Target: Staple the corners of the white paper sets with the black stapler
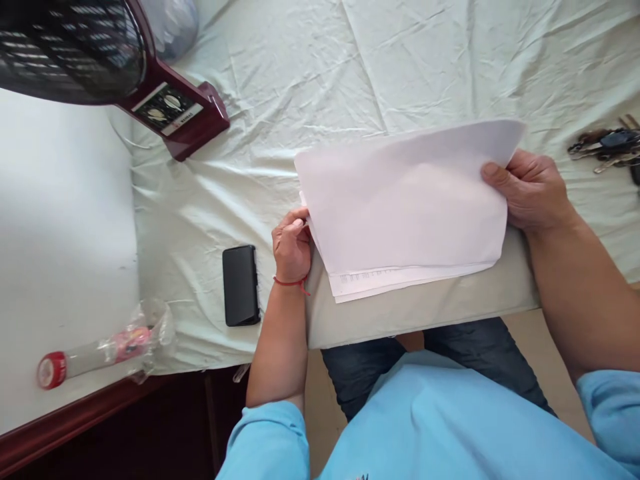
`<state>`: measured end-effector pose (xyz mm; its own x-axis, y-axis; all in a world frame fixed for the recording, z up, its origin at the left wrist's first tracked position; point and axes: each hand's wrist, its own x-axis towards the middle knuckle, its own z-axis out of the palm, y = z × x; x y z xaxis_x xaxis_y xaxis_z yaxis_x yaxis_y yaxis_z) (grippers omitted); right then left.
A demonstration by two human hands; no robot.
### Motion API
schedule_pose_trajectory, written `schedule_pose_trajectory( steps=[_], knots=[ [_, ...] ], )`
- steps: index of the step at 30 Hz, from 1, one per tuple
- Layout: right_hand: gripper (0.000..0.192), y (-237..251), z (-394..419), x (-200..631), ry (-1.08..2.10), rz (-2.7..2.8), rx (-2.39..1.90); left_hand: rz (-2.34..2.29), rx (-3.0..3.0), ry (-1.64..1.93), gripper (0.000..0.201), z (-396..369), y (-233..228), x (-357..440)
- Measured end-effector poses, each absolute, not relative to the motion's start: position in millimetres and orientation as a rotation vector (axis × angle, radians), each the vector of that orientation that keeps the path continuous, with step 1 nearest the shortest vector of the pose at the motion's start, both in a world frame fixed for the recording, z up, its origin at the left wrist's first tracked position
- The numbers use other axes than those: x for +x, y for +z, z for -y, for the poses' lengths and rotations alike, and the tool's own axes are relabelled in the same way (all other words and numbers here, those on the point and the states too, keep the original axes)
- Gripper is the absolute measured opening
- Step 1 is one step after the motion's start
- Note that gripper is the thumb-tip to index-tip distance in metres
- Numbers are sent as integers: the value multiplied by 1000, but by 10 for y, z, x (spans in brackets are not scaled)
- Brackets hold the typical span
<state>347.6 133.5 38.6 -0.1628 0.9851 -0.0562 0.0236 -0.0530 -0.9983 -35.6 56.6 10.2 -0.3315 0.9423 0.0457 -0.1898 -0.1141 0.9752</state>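
Note:
A blank white sheet of paper (410, 207) is lifted and slightly bowed above more sheets. My right hand (537, 190) grips its right edge, thumb on top and the other fingers behind. Beneath it lie printed sheets (360, 283), showing a strip of faint text along their near edge. At the left edge of the papers is my left hand (293, 243), its fingers curled and closed on the edge of the sheets. A red string circles that wrist.
A black phone (241, 285) lies left of my left hand on the pale green cloth (280, 80). Farther left stand a dark red fan (195, 130) and a clear bottle (93, 357) with a red cap. Keys (613, 147) sit at the right.

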Motion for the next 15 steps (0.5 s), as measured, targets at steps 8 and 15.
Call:
schedule_pose_trajectory(
  steps=[8,15],
  knots=[
    [35,377,-1348,3452,1341,1317,-1142,-1424,980,1546,52,-553,82,-353],
    [43,400,-1381,3436,1342,1396,-1138,-1415,996,1594,61,-551,97,-347]
  ],
)
